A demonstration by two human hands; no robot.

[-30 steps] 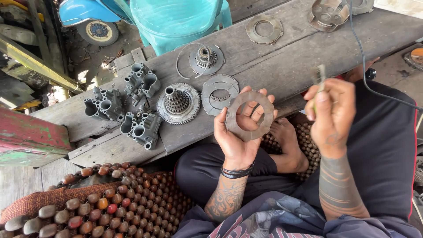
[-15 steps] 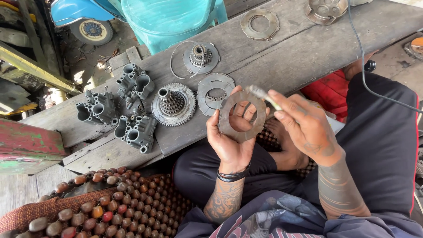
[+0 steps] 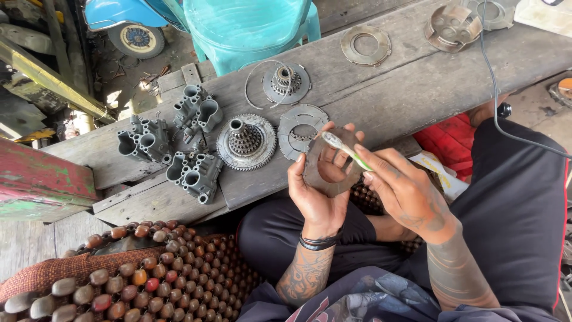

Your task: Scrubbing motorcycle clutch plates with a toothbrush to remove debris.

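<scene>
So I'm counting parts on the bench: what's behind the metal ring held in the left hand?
Behind the metal ring, the wooden plank and a flat plate ring show; left hand fingers show through its hole. Whatever else lies behind it is hidden.

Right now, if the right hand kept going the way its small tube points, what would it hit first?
Probably the metal ring held up in the left hand. The right hand points the tube up-left at the ring's upper edge; its tip looks on or just short of it, though depth is unclear.

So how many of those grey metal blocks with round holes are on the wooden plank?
3, clustered at the plank's left end: one at the back, one on the left, one at the front. None looks hidden.
</scene>
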